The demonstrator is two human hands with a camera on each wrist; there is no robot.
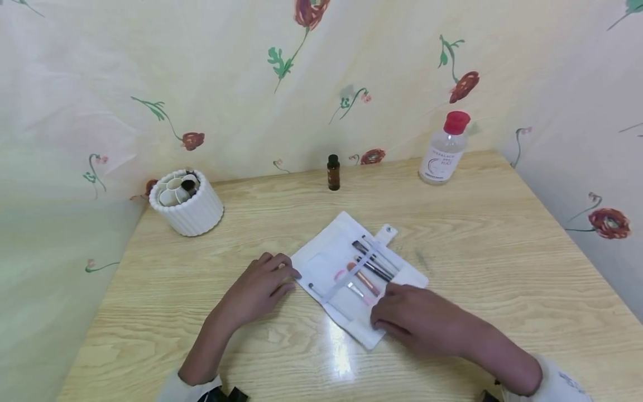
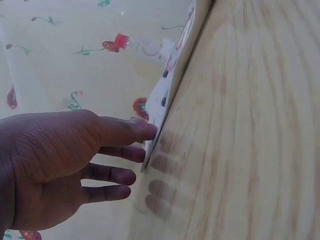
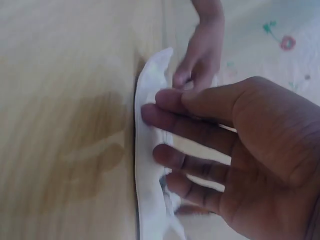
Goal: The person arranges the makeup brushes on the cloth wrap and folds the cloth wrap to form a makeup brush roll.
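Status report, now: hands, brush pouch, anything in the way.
Left hand at left corner of white pouch, right hand over near right edge. Pouch open flat, brushes strapped in. Nothing seen blocking; brown bottle stands apart behind.

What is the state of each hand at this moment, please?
Left hand: open, at the edge of the white brush roll, no grip visible.
Right hand: over the same roll's edge; cannot be told whether it is pinching it.

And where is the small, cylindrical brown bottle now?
In the head view, the small brown bottle stands at the back of the wooden table, beyond the white fabric brush roll, left of the red-capped clear bottle.
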